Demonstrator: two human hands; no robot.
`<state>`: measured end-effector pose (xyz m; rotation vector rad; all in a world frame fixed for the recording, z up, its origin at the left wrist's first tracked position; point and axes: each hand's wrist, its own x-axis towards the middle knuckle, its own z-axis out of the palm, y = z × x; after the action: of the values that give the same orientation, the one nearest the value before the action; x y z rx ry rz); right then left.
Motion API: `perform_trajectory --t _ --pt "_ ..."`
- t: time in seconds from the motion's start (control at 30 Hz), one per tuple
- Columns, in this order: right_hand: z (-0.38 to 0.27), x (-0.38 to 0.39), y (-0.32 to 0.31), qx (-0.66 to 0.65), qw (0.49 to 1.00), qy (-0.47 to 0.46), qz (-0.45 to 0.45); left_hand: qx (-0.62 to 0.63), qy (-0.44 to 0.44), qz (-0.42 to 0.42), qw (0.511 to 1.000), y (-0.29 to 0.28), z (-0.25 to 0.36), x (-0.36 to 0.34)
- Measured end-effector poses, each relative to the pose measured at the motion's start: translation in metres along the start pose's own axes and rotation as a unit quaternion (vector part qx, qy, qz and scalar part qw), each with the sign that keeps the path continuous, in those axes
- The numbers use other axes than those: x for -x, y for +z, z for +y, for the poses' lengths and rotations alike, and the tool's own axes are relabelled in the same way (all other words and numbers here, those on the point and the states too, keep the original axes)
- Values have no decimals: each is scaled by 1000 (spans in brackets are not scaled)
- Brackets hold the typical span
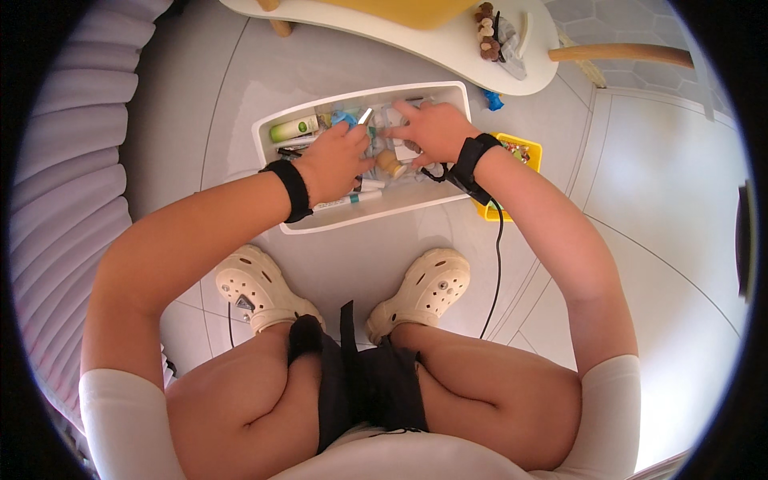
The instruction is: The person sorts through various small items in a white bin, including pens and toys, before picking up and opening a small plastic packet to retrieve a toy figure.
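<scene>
- Head view: a white bin (pixel 364 221) sits on the grey tiled floor (pixel 228 160), in front of the person's two cream clogs (pixel 428 286), with both hands reaching down over its middle and right part.
- Left hand (pixel 330 162) is over the middle of the bin, its fingers bent and pointing inward; I cannot tell whether they pinch anything.
- A slim white stick (pixel 366 117) stands out tilted just beyond its fingertips, with a blue item (pixel 344 118) close by.
- Right hand (pixel 438 132) is over the right half of the bin, its fingers spread apart among clear and white items; whether any fingertip touches them is hard to see.
- A small tan jar (pixel 390 165) lies tilted between the two hands.
- A green-and-white tube (pixel 294 129) lies beyond the left hand, near the bin's far left corner.
- A white tube with a teal band (pixel 350 200) lies on the near side, along the wall just below the left hand.
- Right of the bin, a yellow basket (pixel 538 158) stands partly hidden behind the right wrist.
- Past the bin, a white tabletop (pixel 448 60) carries a brown plush item (pixel 486 32).
</scene>
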<state>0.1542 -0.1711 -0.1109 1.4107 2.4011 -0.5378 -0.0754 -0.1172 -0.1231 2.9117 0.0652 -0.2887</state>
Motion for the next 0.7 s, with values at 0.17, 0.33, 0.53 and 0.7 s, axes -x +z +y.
perform_trajectory --t 0.17,0.33,0.53,0.7 --pt "-5 -5 -7 8 1000 -13 -13 19 10 37 999 8 -3 2" --pt "1 8 -18 30 996 -41 76 12 6 55 998 12 -4 8" --pt "10 16 -22 1 994 -53 91 -3 8 4 1000 7 -4 6" --pt "6 8 -13 26 996 -41 71 -2 5 -7 1000 7 -3 5"
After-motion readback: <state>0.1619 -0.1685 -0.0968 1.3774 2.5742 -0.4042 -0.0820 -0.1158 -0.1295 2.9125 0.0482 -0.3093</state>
